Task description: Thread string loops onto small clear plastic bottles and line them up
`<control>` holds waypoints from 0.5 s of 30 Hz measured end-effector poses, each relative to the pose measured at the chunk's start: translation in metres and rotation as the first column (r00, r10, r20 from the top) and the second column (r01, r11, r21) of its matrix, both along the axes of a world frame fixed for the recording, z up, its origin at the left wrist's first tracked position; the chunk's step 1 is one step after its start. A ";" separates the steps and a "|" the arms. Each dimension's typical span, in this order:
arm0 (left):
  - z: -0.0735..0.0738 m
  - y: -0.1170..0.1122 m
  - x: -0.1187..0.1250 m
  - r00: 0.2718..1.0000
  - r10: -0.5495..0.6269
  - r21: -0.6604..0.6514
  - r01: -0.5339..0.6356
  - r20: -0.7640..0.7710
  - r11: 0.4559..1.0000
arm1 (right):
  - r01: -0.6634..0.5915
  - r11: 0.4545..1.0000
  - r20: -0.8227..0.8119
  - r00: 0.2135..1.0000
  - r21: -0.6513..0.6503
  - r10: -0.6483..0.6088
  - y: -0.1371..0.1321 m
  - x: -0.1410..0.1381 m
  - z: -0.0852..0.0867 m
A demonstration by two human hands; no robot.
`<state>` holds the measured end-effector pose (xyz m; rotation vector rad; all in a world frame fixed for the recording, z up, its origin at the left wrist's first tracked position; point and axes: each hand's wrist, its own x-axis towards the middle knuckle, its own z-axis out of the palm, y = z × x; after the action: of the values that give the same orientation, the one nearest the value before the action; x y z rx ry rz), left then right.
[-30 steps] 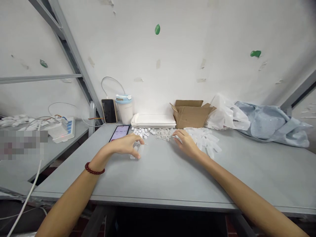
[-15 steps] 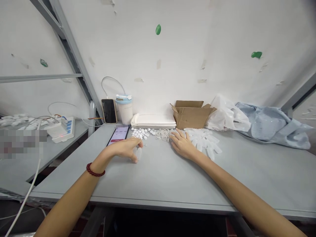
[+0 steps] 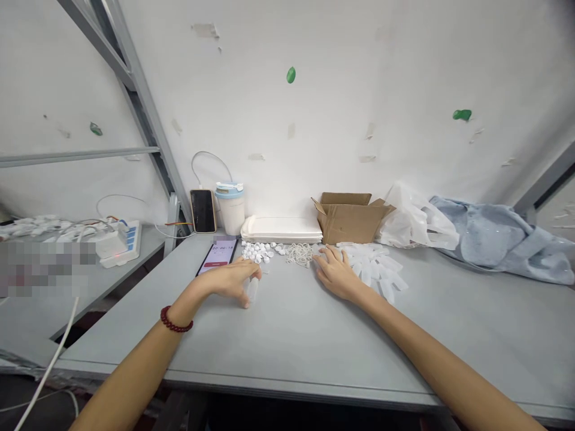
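Observation:
My left hand [image 3: 230, 281] is curled just above the table, thumb and fingers at the two ends of a small clear plastic piece [image 3: 253, 290], tube-like in shape. Palm down, my right hand [image 3: 338, 275] has its fingers spread on the table and grips nothing visible. It lies between a tangle of thin whitish loops [image 3: 300, 254] and a fanned pile of translucent plastic pieces [image 3: 381, 272], partly covering the pile's left side. Beyond my left fingers is a heap of small white caps [image 3: 258, 251].
A phone [image 3: 217, 256] showing a timer lies left of the caps. Along the wall stand another phone [image 3: 203, 211], a lidded cup [image 3: 231, 209], a white stack [image 3: 283, 228], an open cardboard box [image 3: 353, 221], a plastic bag [image 3: 417, 221] and bluish cloth [image 3: 498, 239]. A power strip [image 3: 121, 245] sits left.
The whole view has shifted slightly, with the scene lower in the picture. Both hands keep nearly the same place on the table; the left still holds the clear piece.

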<state>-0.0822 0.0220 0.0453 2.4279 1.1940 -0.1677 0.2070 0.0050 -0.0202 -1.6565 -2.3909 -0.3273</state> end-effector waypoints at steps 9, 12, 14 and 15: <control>0.003 -0.001 0.000 1.000 0.002 -0.019 -0.002 0.009 1.000 | 0.003 1.000 -0.010 1.000 -0.001 -0.003 0.001 -0.001 -0.001; 0.002 0.000 -0.001 1.000 -0.004 -0.016 0.004 0.013 1.000 | 0.000 1.000 -0.005 1.000 -0.004 0.000 0.001 -0.001 -0.001; 0.002 0.000 -0.001 1.000 -0.006 -0.014 0.007 0.022 1.000 | -0.006 1.000 -0.012 1.000 -0.003 0.006 0.001 -0.001 -0.001; 0.003 0.000 -0.001 1.000 -0.006 -0.013 0.007 0.026 1.000 | -0.009 1.000 -0.018 1.000 0.001 0.009 0.001 0.000 0.000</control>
<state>-0.0833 0.0216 0.0478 2.4155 1.1702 -0.1455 0.2073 0.0057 -0.0200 -1.6409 -2.3839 -0.3102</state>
